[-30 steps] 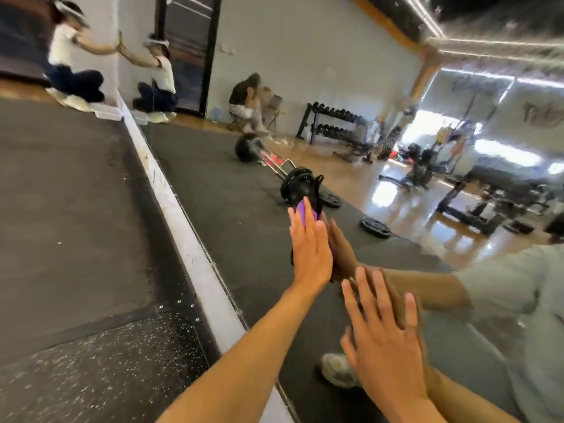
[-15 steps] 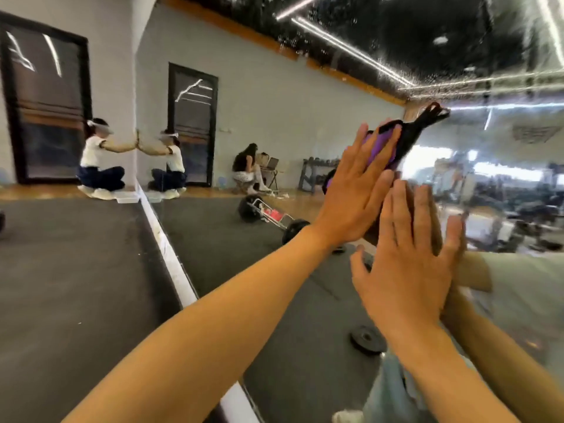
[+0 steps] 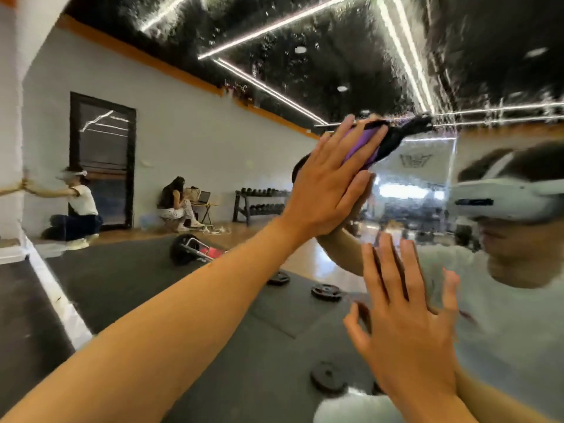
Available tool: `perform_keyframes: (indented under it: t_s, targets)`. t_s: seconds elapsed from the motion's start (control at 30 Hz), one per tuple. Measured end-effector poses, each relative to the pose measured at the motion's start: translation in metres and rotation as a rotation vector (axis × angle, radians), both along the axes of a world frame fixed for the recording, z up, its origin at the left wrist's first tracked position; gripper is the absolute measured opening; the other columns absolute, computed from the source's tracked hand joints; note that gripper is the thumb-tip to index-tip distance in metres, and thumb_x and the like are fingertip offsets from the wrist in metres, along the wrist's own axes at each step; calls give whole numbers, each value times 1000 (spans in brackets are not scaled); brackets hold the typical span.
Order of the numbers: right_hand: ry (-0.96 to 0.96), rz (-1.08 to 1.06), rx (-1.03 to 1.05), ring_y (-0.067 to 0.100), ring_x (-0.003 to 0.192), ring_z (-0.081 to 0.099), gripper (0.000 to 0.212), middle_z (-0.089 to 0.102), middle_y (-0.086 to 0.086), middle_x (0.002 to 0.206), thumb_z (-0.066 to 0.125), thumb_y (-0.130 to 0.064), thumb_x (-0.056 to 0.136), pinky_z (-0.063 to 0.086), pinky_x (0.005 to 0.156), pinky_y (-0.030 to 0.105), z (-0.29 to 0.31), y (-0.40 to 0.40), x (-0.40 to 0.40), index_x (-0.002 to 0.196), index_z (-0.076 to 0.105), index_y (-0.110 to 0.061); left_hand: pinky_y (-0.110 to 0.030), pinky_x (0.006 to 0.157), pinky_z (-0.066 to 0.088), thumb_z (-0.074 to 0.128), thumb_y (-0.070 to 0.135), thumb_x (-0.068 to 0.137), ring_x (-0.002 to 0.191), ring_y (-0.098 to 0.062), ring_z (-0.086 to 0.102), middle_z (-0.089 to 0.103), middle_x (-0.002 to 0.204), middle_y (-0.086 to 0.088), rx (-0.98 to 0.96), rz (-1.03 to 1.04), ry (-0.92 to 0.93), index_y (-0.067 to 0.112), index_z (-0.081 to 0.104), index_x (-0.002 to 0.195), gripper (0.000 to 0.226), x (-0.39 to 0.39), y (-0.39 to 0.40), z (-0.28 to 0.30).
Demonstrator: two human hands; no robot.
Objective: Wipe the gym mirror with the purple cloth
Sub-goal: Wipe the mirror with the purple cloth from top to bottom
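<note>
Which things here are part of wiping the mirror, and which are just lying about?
In use:
large wall mirror
purple cloth with black edging
left hand pressing it
right hand flat on glass

Lying about, reflected:
round black weight plates
dumbbell rack

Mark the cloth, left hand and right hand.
cloth (image 3: 361,141): head view, purple patch between fingers.
left hand (image 3: 326,184): head view, back of hand.
right hand (image 3: 406,337): head view, back of hand.
</note>
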State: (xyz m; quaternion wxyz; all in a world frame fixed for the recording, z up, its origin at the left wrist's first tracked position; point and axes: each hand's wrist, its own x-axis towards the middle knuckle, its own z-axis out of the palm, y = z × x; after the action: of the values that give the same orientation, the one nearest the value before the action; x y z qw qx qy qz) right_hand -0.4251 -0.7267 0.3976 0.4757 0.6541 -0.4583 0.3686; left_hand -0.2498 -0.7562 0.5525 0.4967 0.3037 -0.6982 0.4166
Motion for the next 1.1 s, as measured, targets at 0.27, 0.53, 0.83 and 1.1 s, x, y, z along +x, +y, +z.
perform_keyframes:
  t_s: [0.27,0.53,0.83,1.1]
  targets:
    - [-78,13,-76,26,155,29,77,27,4,170,42,-46,86,11,121,66,18,4,20,159,40,-22,-45,131,13,34,40,110,161,-26,20,33,170,-6,-115,-51,35,17,39,162,58,42,-22,81]
    - [-145,12,-143,22,162,5,76,11,2,175,36,-47,97,0,125,57,197,-12,77,166,20,-20,-42,132,8,33,40,111,162,-23,15,30,172,-5,-91,-40,173,20,33,165,57,104,-36,138]
    - [-210,-109,-230,24,162,-2,88,0,10,175,35,-59,100,5,129,54,215,-26,82,166,5,-8,-45,132,3,14,52,107,163,-25,7,22,174,-5,-31,19,513,19,27,166,69,100,-35,187]
    - [-262,-148,-253,26,161,4,89,7,13,174,31,-62,101,6,129,55,213,-29,83,164,12,-2,-45,131,12,23,39,112,161,-21,19,33,170,1,-223,-2,-391,24,36,163,55,26,-14,220]
